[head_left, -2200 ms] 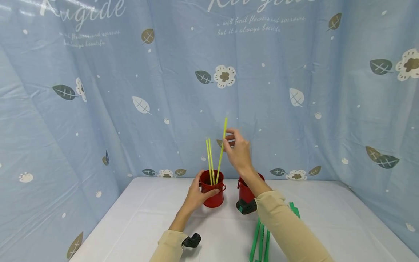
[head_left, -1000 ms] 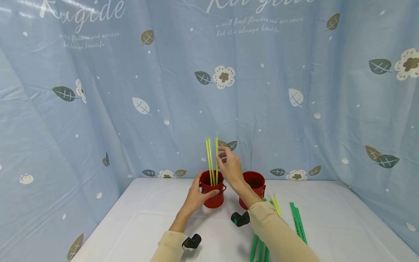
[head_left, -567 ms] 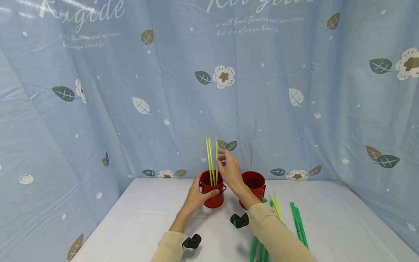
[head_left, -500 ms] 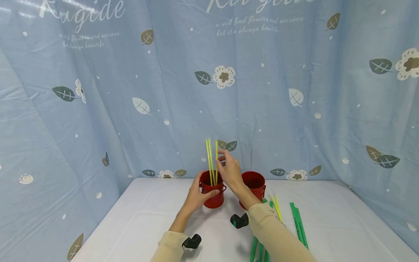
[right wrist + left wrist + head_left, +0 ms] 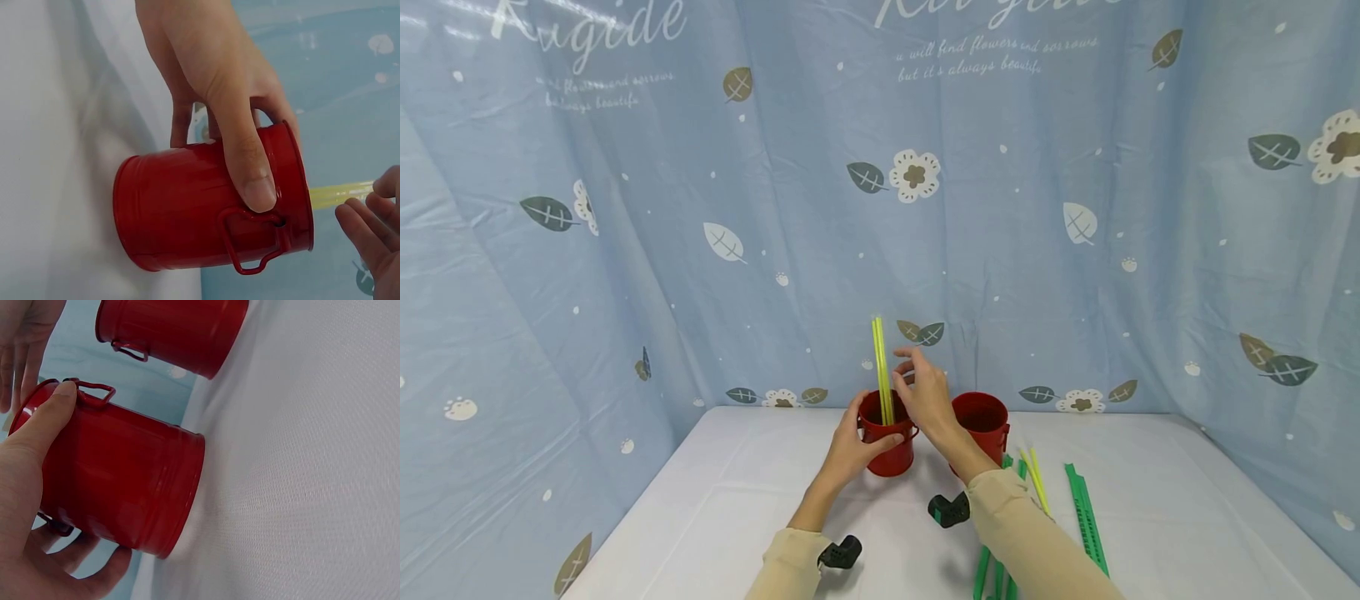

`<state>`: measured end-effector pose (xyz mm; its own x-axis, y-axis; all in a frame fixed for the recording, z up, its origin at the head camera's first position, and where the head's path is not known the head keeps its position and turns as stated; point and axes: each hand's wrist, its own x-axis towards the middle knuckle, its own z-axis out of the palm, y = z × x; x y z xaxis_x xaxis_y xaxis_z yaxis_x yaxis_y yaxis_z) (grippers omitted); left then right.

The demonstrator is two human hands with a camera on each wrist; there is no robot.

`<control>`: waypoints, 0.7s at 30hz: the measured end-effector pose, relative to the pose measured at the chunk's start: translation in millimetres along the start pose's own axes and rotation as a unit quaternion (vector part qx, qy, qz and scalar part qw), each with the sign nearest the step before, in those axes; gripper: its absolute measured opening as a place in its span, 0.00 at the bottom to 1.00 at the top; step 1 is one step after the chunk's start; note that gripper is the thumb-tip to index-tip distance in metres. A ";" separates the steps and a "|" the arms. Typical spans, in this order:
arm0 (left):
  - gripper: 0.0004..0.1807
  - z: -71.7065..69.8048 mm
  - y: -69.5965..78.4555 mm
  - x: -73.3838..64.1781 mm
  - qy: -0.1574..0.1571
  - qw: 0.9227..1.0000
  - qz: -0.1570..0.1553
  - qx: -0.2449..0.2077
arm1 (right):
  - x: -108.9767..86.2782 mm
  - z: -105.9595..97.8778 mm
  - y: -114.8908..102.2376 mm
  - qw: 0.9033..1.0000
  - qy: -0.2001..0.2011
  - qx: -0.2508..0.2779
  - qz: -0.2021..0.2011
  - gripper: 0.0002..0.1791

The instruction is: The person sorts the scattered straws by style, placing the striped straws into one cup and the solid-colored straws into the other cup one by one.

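My left hand (image 5: 846, 450) grips a small red metal bucket (image 5: 891, 460) standing on the table, thumb and fingers round its wall below the rim. Inside it, several thin yellow sticks (image 5: 881, 358) stand close together, leaning slightly left. Just to their right, above the rim, is my right hand (image 5: 928, 396), with loosely bent fingers and nothing between them in the head view. The right wrist view has these right-hand fingers (image 5: 359, 228) beside the yellow sticks (image 5: 337, 194). The bucket's looped handle (image 5: 247, 250) faces that camera.
A second red bucket (image 5: 988, 433) stands to the right, partly behind the right forearm. Beyond that arm lie two yellow sticks (image 5: 1036, 475) and flat green strips (image 5: 1086, 517). More green strips (image 5: 983, 571) lie nearer me. A blue patterned curtain (image 5: 1000, 292) hangs behind the white table (image 5: 715, 483).
My right hand brought a yellow stick down into the left bucket and let go of it. That stick now leans left against the others. The left hand stayed on the bucket.
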<state>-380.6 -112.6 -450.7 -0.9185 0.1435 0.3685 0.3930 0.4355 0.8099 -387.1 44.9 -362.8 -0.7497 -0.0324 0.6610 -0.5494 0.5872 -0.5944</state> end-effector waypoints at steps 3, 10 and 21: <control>0.51 0.0 -0.2 0.5 0.002 1.000 0.001 0.002 | -2.0 -1.2 0.2 1.000 -0.007 -0.004 -0.001 0.18; 0.53 -0.3 0.2 -0.4 0.002 1.000 0.002 0.001 | -11.7 -6.9 2.0 1.000 -0.025 0.009 -0.004 0.18; 0.51 -0.4 -0.8 0.2 0.003 1.000 0.008 0.001 | -35.8 -24.6 7.7 0.999 -0.036 0.016 -0.027 0.18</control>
<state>-381.0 -113.3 -451.1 -0.9118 0.1459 0.3839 0.4077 0.4344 0.8032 -355.4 70.5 -379.8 -0.7426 -0.1224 0.6584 -0.6007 0.5563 -0.5742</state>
